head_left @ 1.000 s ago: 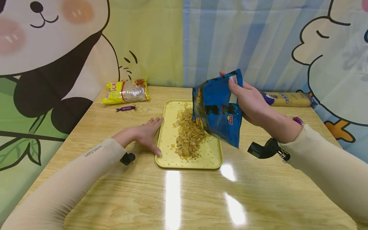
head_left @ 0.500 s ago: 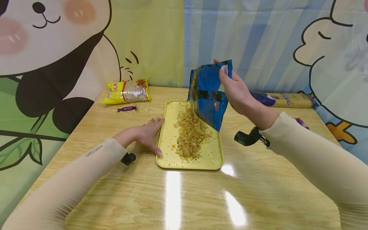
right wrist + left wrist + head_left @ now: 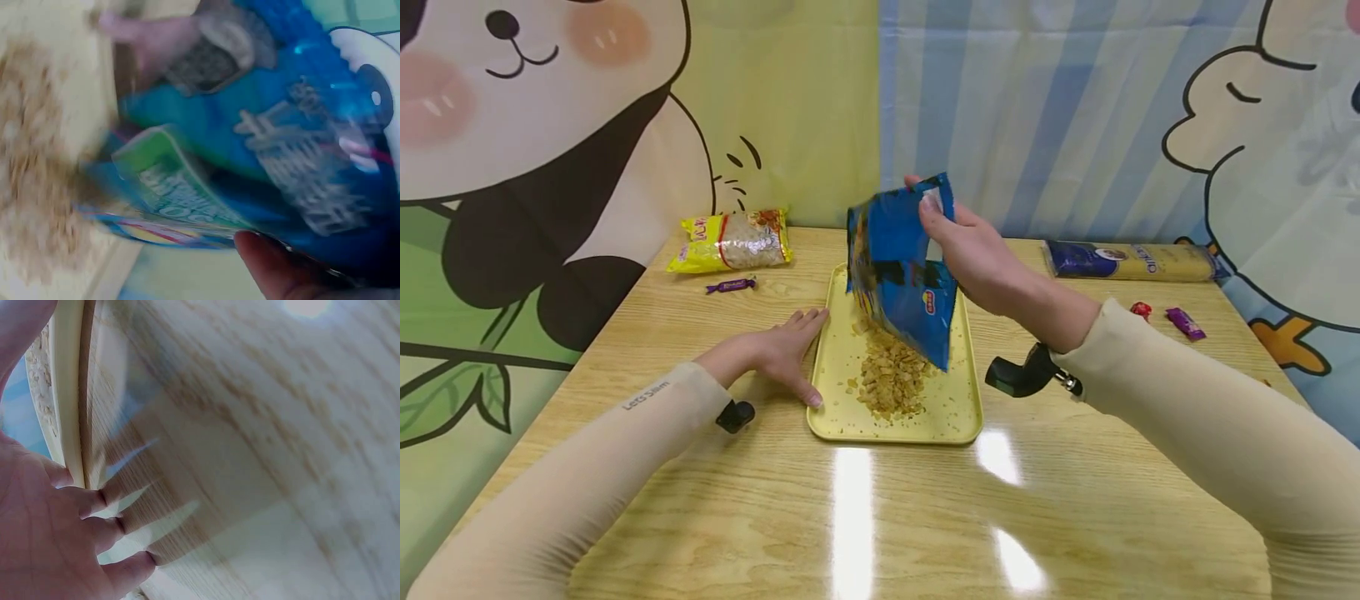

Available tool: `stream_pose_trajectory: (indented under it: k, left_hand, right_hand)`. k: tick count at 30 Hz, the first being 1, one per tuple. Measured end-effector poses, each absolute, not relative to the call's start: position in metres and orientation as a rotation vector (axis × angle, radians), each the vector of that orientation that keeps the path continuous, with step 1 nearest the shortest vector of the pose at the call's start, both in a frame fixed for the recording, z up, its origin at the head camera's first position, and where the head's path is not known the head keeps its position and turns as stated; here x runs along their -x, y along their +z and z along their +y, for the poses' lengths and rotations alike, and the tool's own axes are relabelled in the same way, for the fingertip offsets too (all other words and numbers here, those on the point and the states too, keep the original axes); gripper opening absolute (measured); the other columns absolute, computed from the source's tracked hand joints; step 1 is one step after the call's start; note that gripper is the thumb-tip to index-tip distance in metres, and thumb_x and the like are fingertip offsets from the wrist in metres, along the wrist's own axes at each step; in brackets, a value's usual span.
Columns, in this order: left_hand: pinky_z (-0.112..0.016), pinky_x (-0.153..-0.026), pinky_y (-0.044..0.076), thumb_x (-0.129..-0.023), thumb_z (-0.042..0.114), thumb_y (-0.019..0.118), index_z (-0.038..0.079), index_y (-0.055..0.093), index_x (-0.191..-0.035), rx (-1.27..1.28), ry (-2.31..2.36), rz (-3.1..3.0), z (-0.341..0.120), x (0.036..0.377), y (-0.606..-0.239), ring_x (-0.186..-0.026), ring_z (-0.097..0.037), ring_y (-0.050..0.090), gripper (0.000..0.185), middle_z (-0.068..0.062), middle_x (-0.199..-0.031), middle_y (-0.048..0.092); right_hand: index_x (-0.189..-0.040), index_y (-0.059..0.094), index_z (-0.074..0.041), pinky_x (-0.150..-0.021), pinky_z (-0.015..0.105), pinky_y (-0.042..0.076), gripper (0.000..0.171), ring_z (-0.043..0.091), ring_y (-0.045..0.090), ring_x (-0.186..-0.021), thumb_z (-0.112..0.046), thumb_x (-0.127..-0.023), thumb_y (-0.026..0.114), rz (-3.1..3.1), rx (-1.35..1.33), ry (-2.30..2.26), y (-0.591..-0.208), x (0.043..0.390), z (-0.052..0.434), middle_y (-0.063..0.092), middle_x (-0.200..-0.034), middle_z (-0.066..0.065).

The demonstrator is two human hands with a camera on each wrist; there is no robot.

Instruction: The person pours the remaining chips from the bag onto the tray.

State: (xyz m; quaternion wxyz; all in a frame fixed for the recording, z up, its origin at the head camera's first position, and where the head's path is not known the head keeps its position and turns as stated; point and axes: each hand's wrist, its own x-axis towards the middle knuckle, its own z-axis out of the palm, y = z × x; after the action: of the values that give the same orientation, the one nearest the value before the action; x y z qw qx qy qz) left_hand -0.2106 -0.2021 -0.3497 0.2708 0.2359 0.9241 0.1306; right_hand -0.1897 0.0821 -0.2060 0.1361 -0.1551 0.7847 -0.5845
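Note:
A yellow tray (image 3: 837, 350) lies in the middle of the wooden table with a heap of pale flakes (image 3: 891, 375) on it. My right hand (image 3: 973, 254) grips a blue snack bag (image 3: 898, 271) by its bottom corner and holds it upside down over the tray. In the right wrist view the blue snack bag (image 3: 281, 144) is blurred, with the flakes (image 3: 31, 156) below it. My left hand (image 3: 786, 350) lies flat on the table, fingers straight, against the tray's left edge. The left wrist view shows those fingers (image 3: 94, 506) beside the tray rim (image 3: 65, 394).
A yellow packet (image 3: 730, 240) and a purple candy (image 3: 730, 285) lie at the back left. A long yellow-and-blue packet (image 3: 1131, 260) lies at the back right, with a red candy (image 3: 1141, 310) and a purple candy (image 3: 1185, 323) near it. Cartoon curtains hang behind the table.
My right hand has carried the blue bag leftward, from the tray's right side to over its middle. The left hand has stayed still.

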Motion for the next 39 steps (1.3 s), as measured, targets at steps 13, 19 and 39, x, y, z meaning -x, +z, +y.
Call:
stream_pose_trajectory:
  k: [13, 19, 39]
  left_hand:
    - [-0.071, -0.123, 0.006, -0.074, 0.054, 0.088, -0.004, -0.01, -0.161, -0.634, 0.37, 2.483, -0.202, 0.209, -0.35, -0.154, -0.053, -0.009, 0.143, -0.031, -0.168, -0.01]
    - [-0.071, -0.123, 0.006, -0.073, 0.054, 0.089, -0.006, -0.009, -0.16, -0.647, 0.373, 2.492, -0.202, 0.209, -0.349, -0.154, -0.054, -0.007, 0.144, -0.033, -0.167, -0.009]
    - [-0.071, -0.123, 0.007, -0.073, 0.056, 0.088, -0.004, -0.011, -0.161, -0.633, 0.348, 2.48, -0.203, 0.209, -0.353, -0.154, -0.053, -0.009, 0.145, -0.031, -0.167, -0.011]
  right_hand:
    - [-0.163, 0.026, -0.033, -0.119, 0.061, 0.036, 0.054, 0.032, 0.031, -0.154, -0.044, -0.111, 0.028, 2.045, 0.382, -1.752, -0.194, 0.141, 0.109, 0.024, -0.171, 0.004]
    - [-0.163, 0.026, -0.037, -0.118, 0.066, 0.034, 0.055, 0.035, 0.03, -0.155, -0.048, -0.109, 0.031, 2.042, 0.335, -1.775, -0.197, 0.129, 0.133, 0.024, -0.171, 0.004]
    - [-0.162, 0.023, -0.044, -0.118, 0.066, 0.034, 0.058, 0.038, 0.026, -0.156, -0.056, -0.106, 0.029, 2.149, 0.184, -1.748, -0.199, 0.143, 0.167, 0.017, -0.173, 0.004]
